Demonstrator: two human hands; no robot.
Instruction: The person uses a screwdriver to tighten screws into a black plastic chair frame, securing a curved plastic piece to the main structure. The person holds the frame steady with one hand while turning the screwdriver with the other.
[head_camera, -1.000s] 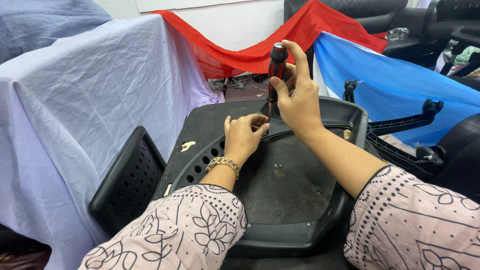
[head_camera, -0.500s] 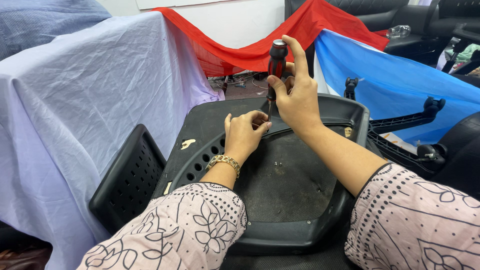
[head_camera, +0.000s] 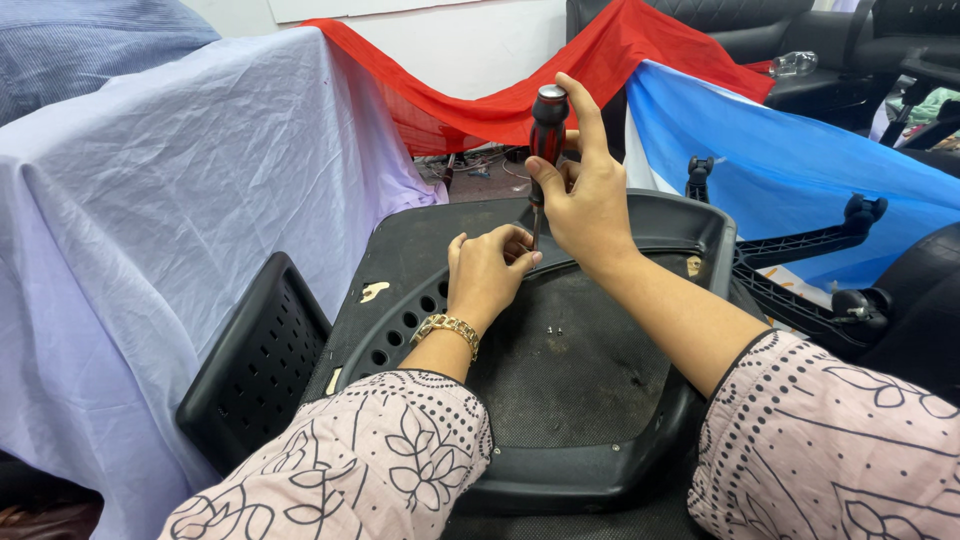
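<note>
Both arms wear loose pale pink fabric sleeves (head_camera: 380, 460) printed with black floral outlines and dots. A gold chain-link bracelet (head_camera: 447, 328) circles the left wrist.

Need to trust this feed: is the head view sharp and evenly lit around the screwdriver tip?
Head view: soft, even light, no glare; right hand and screwdriver sharp; tip hidden by left hand; slight wide-angle bend at the edges.

Matt black plastic on the upturned chair seat (head_camera: 560, 400), its middle panel dull and grainy, scuffed with pale flecks. The screwdriver (head_camera: 547, 125) shows a glossy red-and-black handle, likely plastic with rubbery grip, and a thin bright metal shaft. Shiny gold metal links on the bracelet (head_camera: 447, 328). Crumpled lilac cloth (head_camera: 170, 200), soft and matt; red cloth (head_camera: 480, 100) thinner, slightly sheer.
</note>
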